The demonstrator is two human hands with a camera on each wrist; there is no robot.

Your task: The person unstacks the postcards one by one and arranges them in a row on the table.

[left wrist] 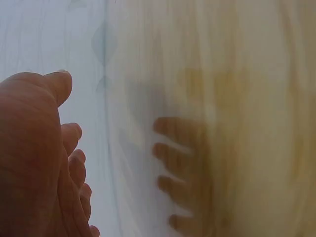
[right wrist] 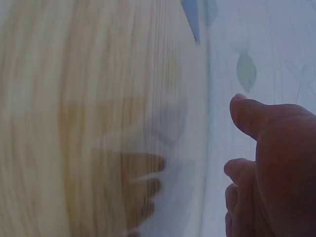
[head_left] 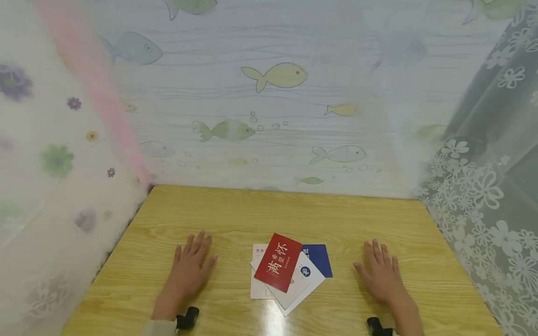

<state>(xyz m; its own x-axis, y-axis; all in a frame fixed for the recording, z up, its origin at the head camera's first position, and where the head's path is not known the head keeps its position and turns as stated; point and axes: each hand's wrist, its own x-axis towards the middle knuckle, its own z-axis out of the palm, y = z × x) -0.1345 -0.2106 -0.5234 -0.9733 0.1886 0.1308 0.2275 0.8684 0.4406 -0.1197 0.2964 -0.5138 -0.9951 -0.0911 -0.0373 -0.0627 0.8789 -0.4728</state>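
My left hand (head_left: 187,270) is held palm down over the left part of the table, fingers straight and spread, holding nothing. On the right, my right hand (head_left: 383,277) lies the same way, also without anything in it. Between them is an overlapping pile of cards. A red card (head_left: 279,263) with white characters is on top, tilted. Below it show white card layers (head_left: 313,280) with a round dark blue emblem, a blue card (head_left: 322,261) to the right and a pale pink card (head_left: 257,289) to the left. The left wrist view shows the left thumb (left wrist: 59,86) and fingertips.
The wood-grain table (head_left: 176,205) meets a fish-printed curtain (head_left: 273,140) at its back edge. A flower-patterned cloth (head_left: 54,196) hangs on the left, lace (head_left: 483,186) on the right. Both wrists wear black devices (head_left: 187,318).
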